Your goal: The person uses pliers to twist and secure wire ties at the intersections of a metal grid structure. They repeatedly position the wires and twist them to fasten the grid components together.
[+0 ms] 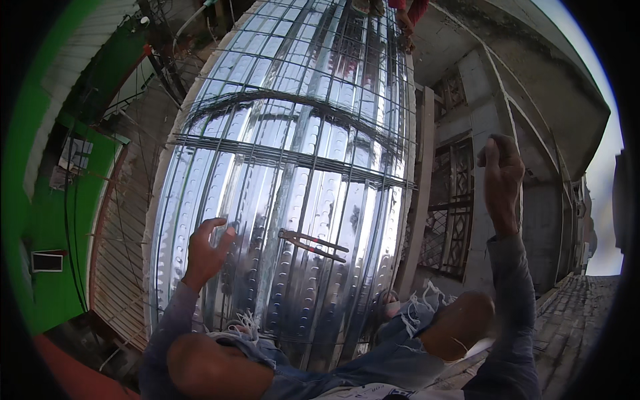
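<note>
My left hand (207, 252) hovers over the shiny ribbed metal decking (263, 200), its thumb and forefinger apart with nothing between them. My right hand (503, 167) is raised well off to the right, beyond the decking's edge. Its fingers are curled closed, and whatever they may hold is hidden. Between my knees and the rods lies a pair of pincers (313, 245) with long handles marked in red, untouched. Farther off, a bundle of thin steel rods (287, 155) crosses the decking. Behind it a dark, bowed bundle of wire (280, 97) also spans the width.
A grid of steel bars (300, 57) covers the far decking. At the far right edge is another person's hand (405, 25) with a red sleeve (418, 9). A building with grilled windows (448, 207) stands right; a corrugated roof (123, 247) and green wall (57, 220) lie left.
</note>
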Tool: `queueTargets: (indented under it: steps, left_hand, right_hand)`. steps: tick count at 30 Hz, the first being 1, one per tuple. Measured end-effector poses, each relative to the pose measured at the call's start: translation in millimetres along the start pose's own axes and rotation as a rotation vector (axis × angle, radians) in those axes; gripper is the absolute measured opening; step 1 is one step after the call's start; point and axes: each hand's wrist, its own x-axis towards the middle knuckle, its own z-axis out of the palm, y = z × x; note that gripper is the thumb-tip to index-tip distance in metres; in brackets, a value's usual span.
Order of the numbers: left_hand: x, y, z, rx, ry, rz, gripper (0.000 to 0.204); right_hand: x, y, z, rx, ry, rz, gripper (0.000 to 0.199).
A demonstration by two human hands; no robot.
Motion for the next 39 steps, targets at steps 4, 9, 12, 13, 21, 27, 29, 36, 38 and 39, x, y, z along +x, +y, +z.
queueTargets:
  steps: [4,9,12,13,21,27,29,36,38,39]
  left_hand:
    - [81.9,182.7,21.9,-0.768,-0.760,-0.021,0.098]
    - [154.0,300.9,38.4,-1.224,-0.228,-0.188,0.033]
    - [177.4,321.8,6.5,-1.326,0.091,0.000,0.038]
    - [189.4,308.8,-5.6,-1.230,0.243,0.099,0.044]
    - [241.5,177.7,-70.7,-1.225,0.579,0.147,0.032]
    - [236.2,147.8,-82.2,-1.256,0.592,0.054,0.034]
    - [235.2,138.6,-84.1,-1.265,0.607,0.055,0.036]
    - [226.3,127.2,-84.8,-1.411,0.609,-0.030,0.034]
    - [228.2,123.8,-88.4,-1.362,0.559,0.001,0.033]
    - [223.3,136.4,-78.7,-1.306,0.409,0.030,0.032]
  right_hand:
    - [-97.1,-73.2,46.3,-0.010,-0.421,-0.379,0.010]
    - [-154.5,-59.2,73.2,-0.089,-0.714,-0.399,0.021]
    - [-169.9,-45.2,70.3,-0.164,-0.841,-0.408,0.023]
    - [-176.4,-46.4,73.9,-0.168,-0.880,-0.433,0.023]
    - [-161.6,-2.5,51.5,-0.701,-0.698,-0.264,0.005]
    - [-106.5,26.3,17.4,-0.811,-0.429,0.017,0.015]
    - [-94.1,16.8,14.6,-0.810,-0.366,0.055,0.017]
    - [-75.8,40.4,-10.6,-0.883,-0.325,0.057,0.013]
    - [-74.1,14.7,4.9,-0.758,-0.274,0.062,0.019]
    - [-74.1,6.5,11.0,-0.566,-0.180,0.051,0.020]
